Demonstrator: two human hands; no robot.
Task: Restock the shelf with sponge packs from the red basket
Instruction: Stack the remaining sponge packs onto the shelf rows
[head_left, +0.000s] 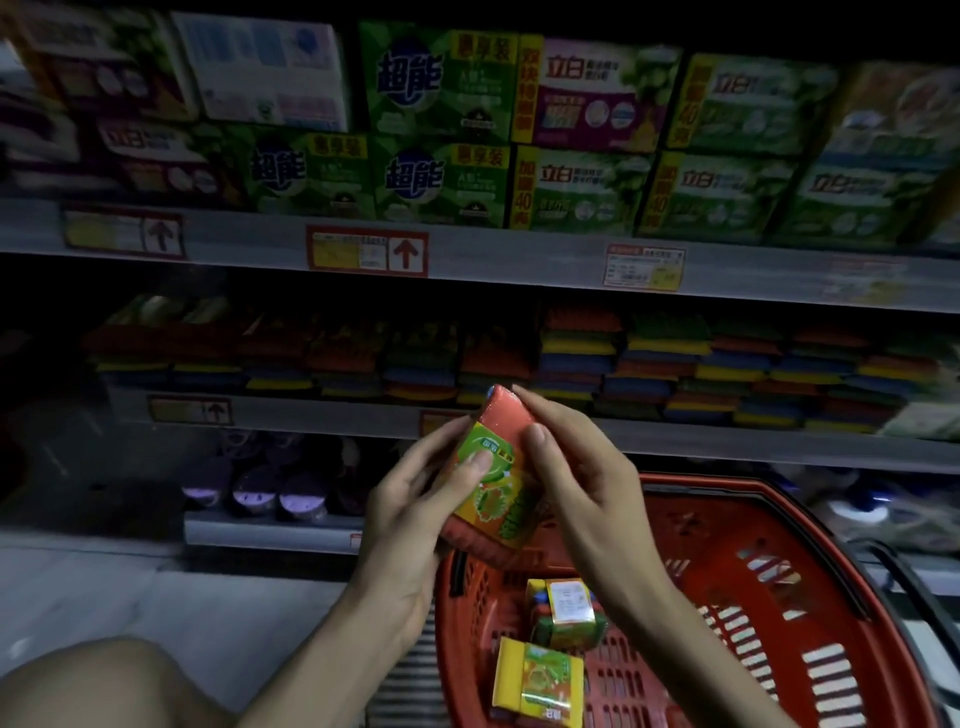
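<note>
From the head view, the left hand (415, 499) and the right hand (576, 478) both grip one sponge pack (493, 467). They hold it up over the red basket (779, 499), near the shelf (311, 415). Two spare packs (537, 675) lie in the basket. The wrap looks shiny, so the pack might slip. A hard push could knock down the piled sponges (649, 374).

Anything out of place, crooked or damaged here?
Nothing damaged or spilled: left hand and right hand hold one sponge pack over the red basket; two more packs lie loose inside. The shelf's sponge stacks are uneven.
</note>
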